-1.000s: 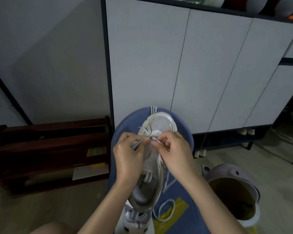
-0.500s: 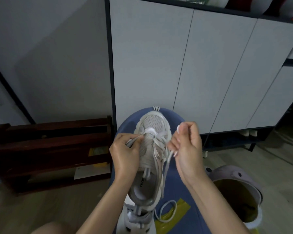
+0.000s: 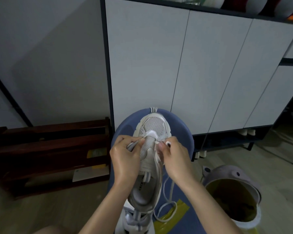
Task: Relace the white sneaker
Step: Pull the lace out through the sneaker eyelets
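Lacing near the toe: white sneaker [image 3: 150, 159], light with soft mesh, rests on the blue surface [image 3: 181, 132]; left hand [image 3: 125, 159] and right hand [image 3: 174, 157] each pinch the limp shoelace [image 3: 167, 200], best held at its stiff tips.

A round blue stool [image 3: 181, 132] carries the things. A white sneaker [image 3: 155, 127] lies on it, toe toward 12 o'clock. A loose lace [image 3: 167, 206] and yellow tape [image 3: 172, 215] lie on it at 5 o'clock.
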